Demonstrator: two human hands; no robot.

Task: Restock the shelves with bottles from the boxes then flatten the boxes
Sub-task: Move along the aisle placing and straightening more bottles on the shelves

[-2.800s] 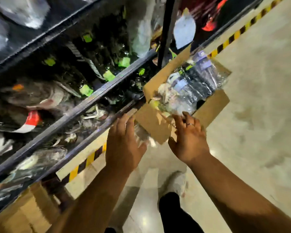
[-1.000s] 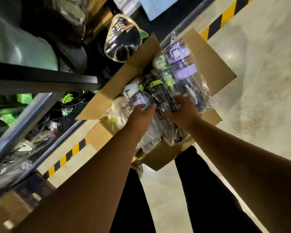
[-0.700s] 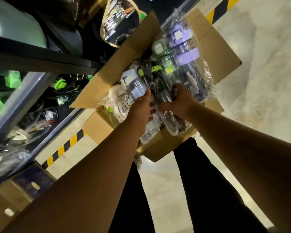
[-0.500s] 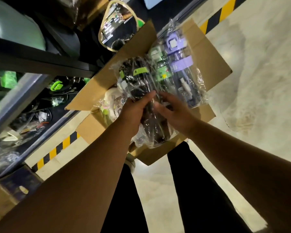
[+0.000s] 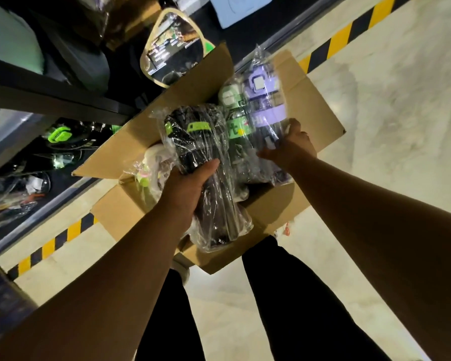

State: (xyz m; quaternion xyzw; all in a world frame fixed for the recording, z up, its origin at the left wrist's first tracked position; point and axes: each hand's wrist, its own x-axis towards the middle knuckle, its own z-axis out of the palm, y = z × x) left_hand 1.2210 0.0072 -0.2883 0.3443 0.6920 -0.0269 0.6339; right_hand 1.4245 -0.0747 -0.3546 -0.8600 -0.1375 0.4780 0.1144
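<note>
- Head view: the left hand (image 5: 190,183) grips a black bottle (image 5: 193,142) round its middle, thumb over the top and fingers curled beneath, through a clear plastic wrap.
- The black bottle is held over the near left part of the box (image 5: 313,105). Its long axis runs from the box's near corner up toward the far flap, with the green-trimmed cap end pointing away from the person.
- The right hand (image 5: 294,144) is at the box's right side on a purple bottle (image 5: 264,113). Its fingers curl at the bottle's right flank and the thumb lies across the wrap. This looks like a grip, though blur softens it.
- The purple bottle lies in the box along its right wall, roughly parallel to the black one. A green bottle (image 5: 236,126) lies between the two, touching the purple one.
- The shelf (image 5: 50,97) lies to the left of both hands, beyond the box's left flap, so the left hand is the nearer one.
- Judgement: the black bottle probably goes to the shelf first, swung leftward. It may need turning so that it goes in without catching the shelf's front rail.
- Risk: the loose wrap is slippery, so the bottle could slide inside it.
</note>
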